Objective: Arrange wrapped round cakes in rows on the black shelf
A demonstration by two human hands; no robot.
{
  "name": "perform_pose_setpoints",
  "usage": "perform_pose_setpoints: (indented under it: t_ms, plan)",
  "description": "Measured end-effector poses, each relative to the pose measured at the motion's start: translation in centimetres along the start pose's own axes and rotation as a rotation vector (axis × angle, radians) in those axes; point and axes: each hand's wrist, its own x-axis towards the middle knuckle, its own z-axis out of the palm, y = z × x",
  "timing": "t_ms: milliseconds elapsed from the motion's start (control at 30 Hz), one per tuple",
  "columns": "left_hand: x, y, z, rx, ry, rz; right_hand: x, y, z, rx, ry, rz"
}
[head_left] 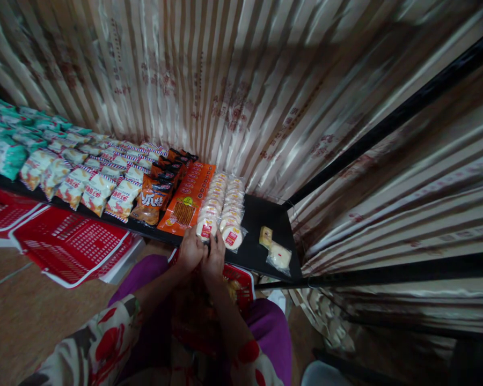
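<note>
Both hands meet at the front end of the left of two rows of round white snacks in clear wrappers. My left hand (191,250) pinches the near left edge of the front round snack packet (206,229), which has a red label. On its near right side, the fingers of my right hand (214,258) close on the same packet. The right row ends in another round snack packet (232,236), beside my right fingertips. Left of the rows, a large orange snack bag (187,198) lies flat.
Orange-and-black bags (149,198), white snack bags (99,190) and green bags (8,155) line the black shelf (251,228). A yellow packet (265,236) and a white one (279,256) lie at its right end. Red baskets (70,241) stand below. Black poles (386,123) and patterned sheeting rise behind.
</note>
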Motion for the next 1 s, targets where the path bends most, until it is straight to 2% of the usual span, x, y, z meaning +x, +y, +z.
perform_pose_setpoints:
  t_ms: [267, 400, 467, 567, 700, 1000]
  plan:
    - [0.0, 0.2, 0.0, -0.012, -0.007, 0.022, -0.3, 0.3, -1.0, -0.015, 0.017, -0.083]
    - [-0.1, 0.2, -0.1, -0.019, 0.006, 0.049, -0.6, 1.2, -2.1, -0.078, 0.082, -0.101]
    - [-0.1, 0.2, -0.1, -0.023, 0.01, 0.072, -0.6, 2.0, -2.7, -0.12, 0.136, -0.061]
    - [-0.2, 0.1, -0.1, -0.029, 0.006, 0.088, -0.4, 3.4, -3.3, -0.165, 0.193, 0.075]
    - [-0.3, 0.2, 0.0, -0.043, 0.005, 0.073, 0.4, 4.7, -3.6, -0.15, 0.167, 0.217]
    - [-0.2, -0.1, 0.0, -0.041, -0.005, 0.067, 1.8, 5.1, -3.3, -0.114, 0.051, 0.199]
